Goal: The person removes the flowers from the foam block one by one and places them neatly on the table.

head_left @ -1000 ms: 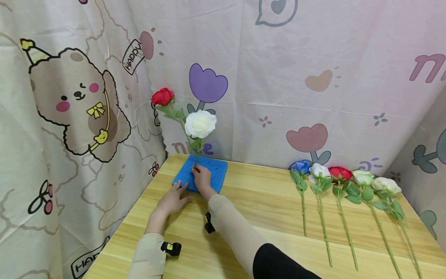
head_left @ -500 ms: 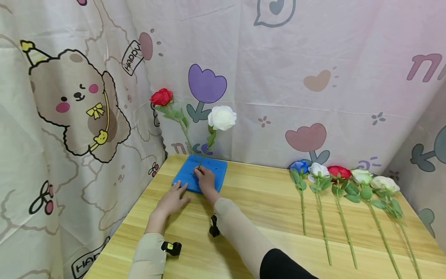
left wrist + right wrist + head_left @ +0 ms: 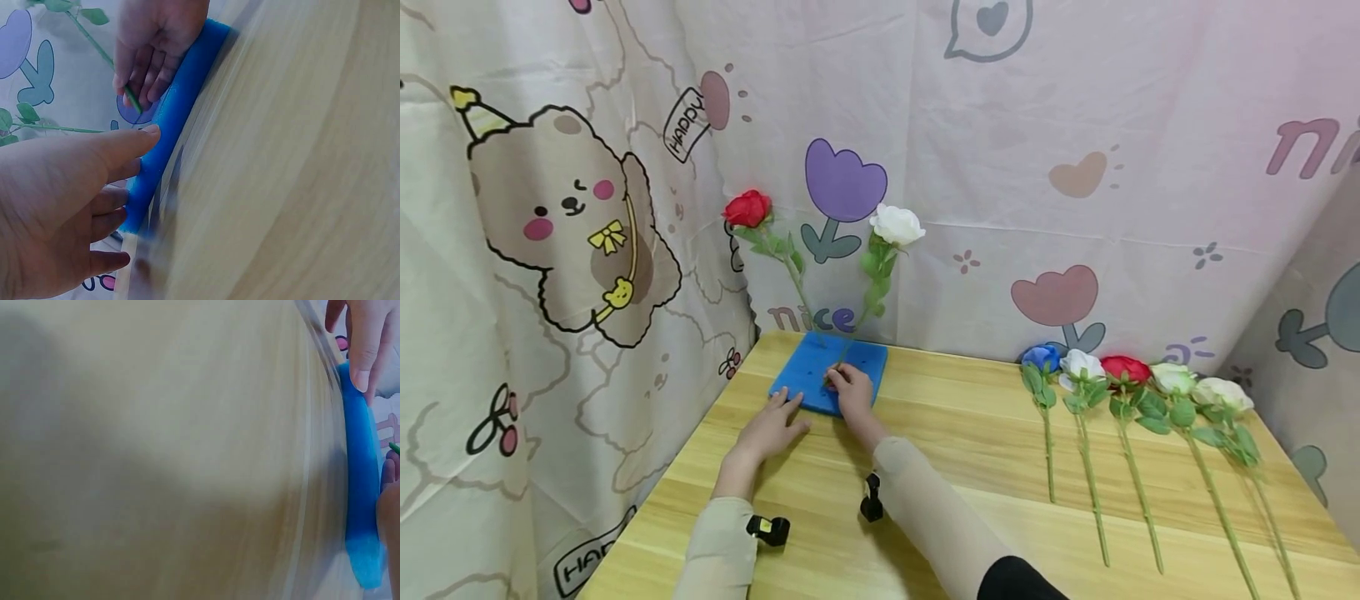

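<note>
A blue foam block (image 3: 871, 360) with small holes in its top lies at the table's far left. My right hand (image 3: 854, 395) pinches the stem of a white rose (image 3: 898, 225) low down, over the block's near part; the flower leans right. In the left wrist view the green stem's lower end (image 3: 137, 109) shows just past the fingertips, close to the block; whether it touches, I cannot tell. My left hand (image 3: 769, 429) rests on the block's near left corner, fingers spread and fairly straight. A red rose (image 3: 748, 208) stands in the block's back part, tilted left.
Several roses lie side by side on the right of the wooden table (image 3: 955, 417): a blue rose (image 3: 1041, 357), a red one (image 3: 1125, 369), and white or pale ones (image 3: 1223, 393). A printed curtain (image 3: 955, 167) hangs behind and along the left side.
My right hand has moved right and towards me over the block with the white rose. The flower has swung right and up, away from the red rose. My left hand stays put.
</note>
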Motion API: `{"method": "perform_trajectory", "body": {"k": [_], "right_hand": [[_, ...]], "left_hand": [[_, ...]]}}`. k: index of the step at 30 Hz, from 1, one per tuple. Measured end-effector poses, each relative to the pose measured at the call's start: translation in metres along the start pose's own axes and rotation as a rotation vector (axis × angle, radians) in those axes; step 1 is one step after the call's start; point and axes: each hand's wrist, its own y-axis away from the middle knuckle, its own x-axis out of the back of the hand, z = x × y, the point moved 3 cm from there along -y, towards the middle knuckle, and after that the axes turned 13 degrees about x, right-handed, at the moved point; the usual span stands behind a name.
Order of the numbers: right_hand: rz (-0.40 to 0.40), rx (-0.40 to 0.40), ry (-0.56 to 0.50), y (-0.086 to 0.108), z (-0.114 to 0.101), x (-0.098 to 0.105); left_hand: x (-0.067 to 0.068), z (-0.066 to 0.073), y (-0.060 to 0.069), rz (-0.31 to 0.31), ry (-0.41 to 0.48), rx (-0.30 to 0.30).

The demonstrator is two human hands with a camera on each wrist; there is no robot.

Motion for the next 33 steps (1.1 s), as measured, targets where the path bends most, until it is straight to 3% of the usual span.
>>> {"method": "perform_trajectory", "body": {"k": [9, 19, 27, 33], "right_hand": [[0.020, -0.019, -0.124, 0.009, -0.001, 0.015], [0.007, -0.183, -0.279, 0.030, -0.008, 0.029], [-0.033, -0.248, -0.299, 0.053, -0.034, 0.048], [-0.058, -0.264, -0.316, 0.061, -0.027, 0.064]], "left_hand": [[-0.002, 0.002, -0.005, -0.001, -0.003, -0.010], [-0.001, 0.000, -0.002, -0.010, 0.009, -0.011], [-0.003, -0.002, -0.001, -0.026, 0.014, -0.013], [0.000, -0.001, 0.000, -0.024, 0.028, -0.032]]}}
